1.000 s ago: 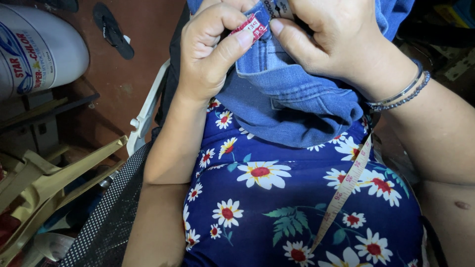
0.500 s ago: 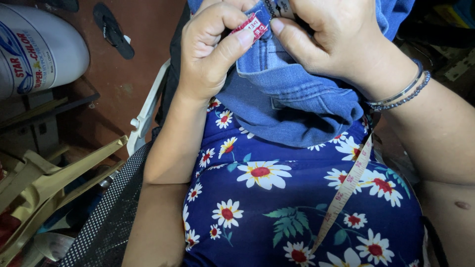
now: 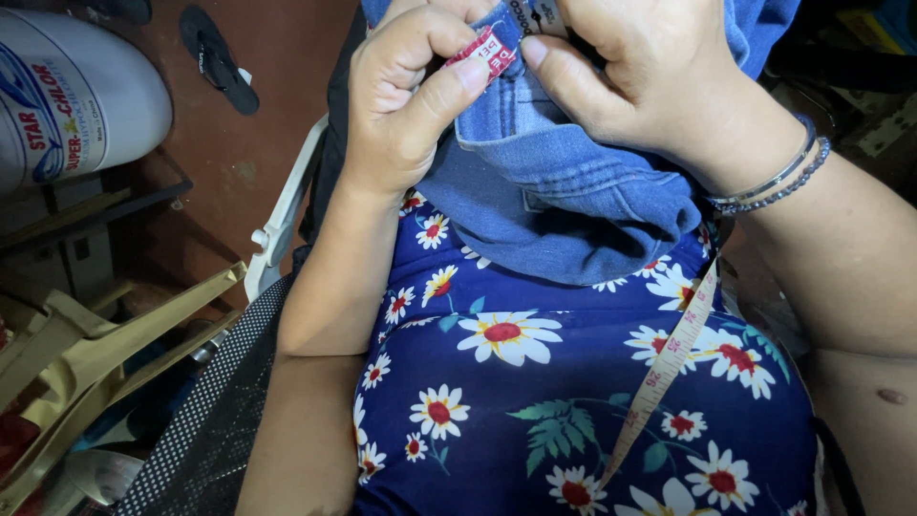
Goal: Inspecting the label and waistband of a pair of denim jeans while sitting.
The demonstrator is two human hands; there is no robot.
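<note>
A blue denim garment (image 3: 564, 191) is bunched close under the camera, above my lap. My left hand (image 3: 406, 91) pinches a small red label (image 3: 492, 50) on the denim's edge between thumb and forefinger. My right hand (image 3: 650, 76), with bracelets at the wrist, grips the same denim edge from the other side, thumb close to the label. A tape measure (image 3: 664, 368) hangs down across my dark blue flowered dress (image 3: 535, 401).
A large white plastic container (image 3: 72, 91) stands at the upper left. A black sandal (image 3: 218, 57) lies on the brown floor. A white chair frame (image 3: 282, 225), black dotted mesh (image 3: 205, 430) and tan folded pieces (image 3: 105, 339) are at the left.
</note>
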